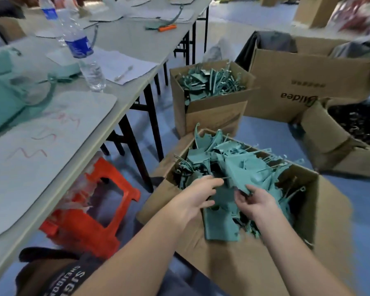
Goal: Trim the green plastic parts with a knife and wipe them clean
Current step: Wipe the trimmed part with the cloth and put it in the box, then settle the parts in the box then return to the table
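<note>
In the brown cardboard box point(254, 265), the right hand point(257, 203) fingers pinch a flat green plastic part point(240, 173). The left hand point(198, 196) fingers lie released.

Light was cool, even, moderately bright; soft shadow lay under worktop point(137, 41). Wide angle bent edges. Motion blur smeared top right and water bottle point(79, 43); green plastic parts point(239, 167) looked soft.

My right hand point(254, 201) pinches the lower edge of a green plastic part point(239, 176) over the nearest cardboard box point(265, 265) — heaped with the same parts — while my left hand point(198, 196) rests among them, fingers loosely extended. A second box point(212, 112) stands behind.
</note>
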Available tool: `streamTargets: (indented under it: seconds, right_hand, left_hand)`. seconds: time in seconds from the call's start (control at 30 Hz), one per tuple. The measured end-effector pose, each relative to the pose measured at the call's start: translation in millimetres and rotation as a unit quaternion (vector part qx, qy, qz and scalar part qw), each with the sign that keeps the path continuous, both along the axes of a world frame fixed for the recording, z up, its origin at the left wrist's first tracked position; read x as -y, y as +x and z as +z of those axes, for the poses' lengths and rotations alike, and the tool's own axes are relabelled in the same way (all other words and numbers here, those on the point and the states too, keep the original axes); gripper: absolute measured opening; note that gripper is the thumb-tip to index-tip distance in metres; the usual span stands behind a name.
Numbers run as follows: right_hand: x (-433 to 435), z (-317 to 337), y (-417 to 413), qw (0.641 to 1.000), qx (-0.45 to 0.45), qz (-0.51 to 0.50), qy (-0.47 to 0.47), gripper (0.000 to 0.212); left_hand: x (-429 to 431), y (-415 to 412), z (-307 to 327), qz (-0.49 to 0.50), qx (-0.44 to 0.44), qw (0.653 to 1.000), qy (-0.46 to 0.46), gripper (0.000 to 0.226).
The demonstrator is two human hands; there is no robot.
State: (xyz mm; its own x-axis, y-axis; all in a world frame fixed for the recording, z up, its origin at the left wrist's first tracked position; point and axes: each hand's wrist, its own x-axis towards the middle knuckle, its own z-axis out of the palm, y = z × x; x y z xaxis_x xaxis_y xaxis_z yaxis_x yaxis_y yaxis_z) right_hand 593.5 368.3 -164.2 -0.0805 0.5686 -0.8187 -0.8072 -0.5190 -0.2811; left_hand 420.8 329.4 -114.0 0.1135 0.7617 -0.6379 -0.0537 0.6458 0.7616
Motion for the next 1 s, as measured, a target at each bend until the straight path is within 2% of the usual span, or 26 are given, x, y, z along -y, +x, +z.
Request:
streamTargets:
  seconds: [0.03,0.13,0.2,0.3,0.37,0.43,0.53,0.67,0.73,0.8,0.9,1.0]
  right_hand:
    - [8.0,-2.6,-3.0,1.0,-0.002,0.022,-0.002,0.026]
    - [30.3,-6.6,-9.6,0.996,-0.014,0.083,-0.002,0.018]
    - [32.3,-6.2,-1.1,0.997,-0.029,0.07,0.0,0.02]
    - [15.6,-1.9,31.9,0.999,-0.034,-0.028,0.028,0.035]
    - [7.1,-6.0,48.1,0.996,-0.041,-0.069,0.029,0.057]
    - [8.2,-14.4,47.9,0.998,-0.042,-0.052,-0.007,0.074]
    - [12.5,-20.7,20.6,1.0,-0.008,0.015,-0.017,0.071]
    - [20.9,4.7,-54.3,0.989,-0.002,0.145,0.029,0.054]
    - [23.5,32.9,-97.4,0.972,-0.009,0.221,0.082,0.038]
    - [24.5,70.0,-140.4,0.947,-0.008,0.285,0.151,0.028]
    - [32.6,132.1,-204.6,0.891,0.016,0.366,0.267,0.015]
    - [48.2,182.5,-270.7,0.834,0.037,0.421,0.356,0.019]
  left_hand:
    - [-2.1,4.3,-2.2,-0.008,0.006,1.0,-0.004,0.064]
    - [-7.4,28.8,-8.4,0.006,0.006,1.0,0.01,0.033]
    - [-9.9,45.0,-4.8,-0.001,0.027,0.999,0.025,0.043]
    - [-10.0,63.7,11.8,-0.09,0.098,0.991,0.033,0.06]
    - [-7.5,71.8,19.1,-0.144,0.047,0.988,0.03,0.074]
    - [-2.5,71.8,17.7,-0.164,-0.044,0.985,0.029,0.085]
    - [6.4,51.7,9.0,-0.124,-0.076,0.988,0.047,0.08]
    - [11.8,-6.5,14.2,0.0,-0.105,0.99,0.096,0.055]
    - [17.3,-44.6,31.2,0.067,-0.106,0.984,0.126,0.043]
    - [25.4,-88.0,58.7,0.112,-0.151,0.965,0.183,0.034]
    - [47.7,-150.8,112.4,0.162,-0.265,0.919,0.243,0.023]
    - [78.9,-209.1,164.0,0.232,-0.367,0.856,0.279,0.016]
